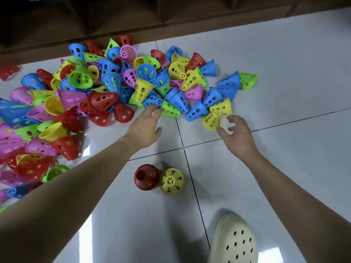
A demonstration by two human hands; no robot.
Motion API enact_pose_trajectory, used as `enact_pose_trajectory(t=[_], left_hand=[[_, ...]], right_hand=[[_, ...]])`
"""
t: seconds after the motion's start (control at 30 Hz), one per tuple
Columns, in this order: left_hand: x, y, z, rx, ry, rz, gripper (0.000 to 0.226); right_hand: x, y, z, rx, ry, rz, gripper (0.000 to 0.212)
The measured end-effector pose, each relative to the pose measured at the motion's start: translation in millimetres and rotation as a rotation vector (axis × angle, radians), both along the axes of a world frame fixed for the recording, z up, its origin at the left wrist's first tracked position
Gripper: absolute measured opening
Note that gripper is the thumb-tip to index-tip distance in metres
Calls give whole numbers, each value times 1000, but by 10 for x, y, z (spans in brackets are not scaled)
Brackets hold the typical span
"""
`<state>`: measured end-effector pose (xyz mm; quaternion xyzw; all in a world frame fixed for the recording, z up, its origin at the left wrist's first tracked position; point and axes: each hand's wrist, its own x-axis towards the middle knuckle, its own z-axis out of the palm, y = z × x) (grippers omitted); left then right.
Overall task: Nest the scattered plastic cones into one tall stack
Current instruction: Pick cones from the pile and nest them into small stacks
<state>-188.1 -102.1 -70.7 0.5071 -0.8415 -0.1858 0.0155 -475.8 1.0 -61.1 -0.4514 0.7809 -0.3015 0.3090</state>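
I see my left hand (146,126), fingers straight, tips touching a green cone (170,110); right hand (236,133) loosely curled, empty, beside a yellow cone (211,121); pile (79,95) cut off leftward.

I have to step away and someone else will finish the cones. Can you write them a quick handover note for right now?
Left hand: open, fingertips reaching to a green cone at the pile's near edge; nothing gripped.
Right hand: open, fingers spread just beside a yellow cone; not holding it.
Cones: big mixed pile on the tiled floor. Nearer, a red cone and another yellow one stand upright, side by side.
Done: no tall stack visible.
Left: nearly everything; pick cones and nest them one by one.
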Motion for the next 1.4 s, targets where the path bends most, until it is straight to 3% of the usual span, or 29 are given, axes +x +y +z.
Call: enact_pose_trajectory(t=[0.23, 0.5, 0.77, 0.9, 1.03, 1.07, 1.2, 1.4], left_hand=[[-269, -371, 92, -85, -180, -123, 74], [-562, -407, 18, -133, -431, -174, 61], [-349, -190, -73, -58, -625, -219, 69], [-204, -61, -51, -19, -514, -164, 70], [-55, 131, 54, 109, -96, 70, 77], [-1, 200, 108, 162, 31, 133, 74], [255, 561, 368, 338, 439, 324, 21], [560, 935, 454, 357, 668, 481, 23]], right_hand=[[-23, -322, -178, 64, 38, 146, 67], [50, -400, -312, 77, -2, 193, 39], [79, -182, -334, 72, -90, 197, 32], [156, -77, -210, 29, -215, 151, 16], [285, 57, 40, -22, -338, 138, 13], [328, 102, 105, -38, -368, 130, 15], [544, 389, 327, -78, -498, 87, 18], [892, 796, 451, -24, -470, 324, 13]])
